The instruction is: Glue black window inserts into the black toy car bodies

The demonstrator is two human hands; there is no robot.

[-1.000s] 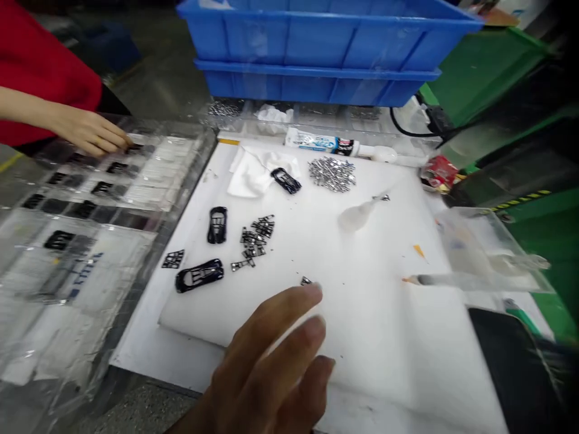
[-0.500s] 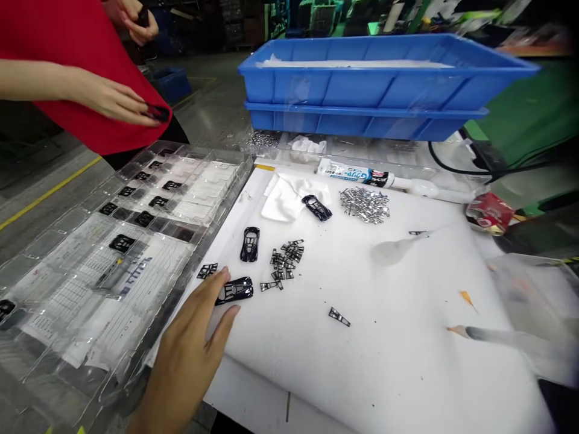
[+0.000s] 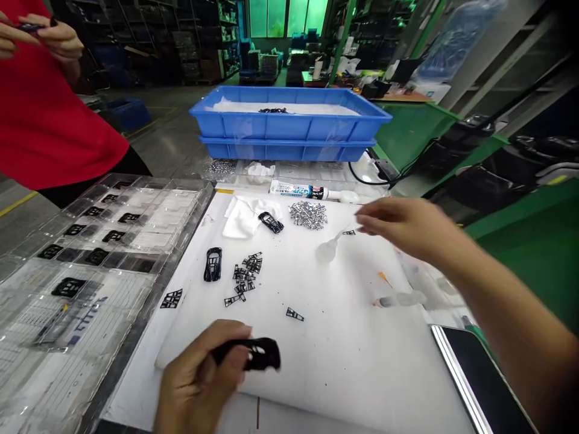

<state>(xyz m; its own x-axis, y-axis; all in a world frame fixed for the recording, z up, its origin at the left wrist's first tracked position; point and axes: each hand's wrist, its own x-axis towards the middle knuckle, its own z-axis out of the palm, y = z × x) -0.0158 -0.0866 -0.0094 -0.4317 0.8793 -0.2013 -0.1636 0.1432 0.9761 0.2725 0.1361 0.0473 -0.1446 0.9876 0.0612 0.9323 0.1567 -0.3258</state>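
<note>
My left hand (image 3: 199, 377) grips a glossy black toy car body (image 3: 265, 354) above the near edge of the white foam sheet. My right hand (image 3: 393, 226) reaches in from the right, fingertips pinched together at the thin end of a translucent, bulb-shaped plastic piece (image 3: 326, 251); whether they hold it is unclear. Beside these fingertips lies a small black frame piece (image 3: 348, 232). Another car body (image 3: 212, 264) lies at the left, and one more (image 3: 271, 222) rests by a white cloth (image 3: 237, 220). A heap of small black frame pieces (image 3: 246, 274) lies mid-sheet.
Shiny metal parts (image 3: 308, 215) are piled near a glue tube (image 3: 298, 190). Stacked blue bins (image 3: 289, 129) stand behind. Clear compartment trays (image 3: 113, 235) line the left; a phone (image 3: 479, 380) and syringe (image 3: 400, 299) are at right. A person in red stands far left.
My left hand has picked up the nearest car body and brought it toward me. My right hand has come into view. The camera view has turned to the right and tilted up.
</note>
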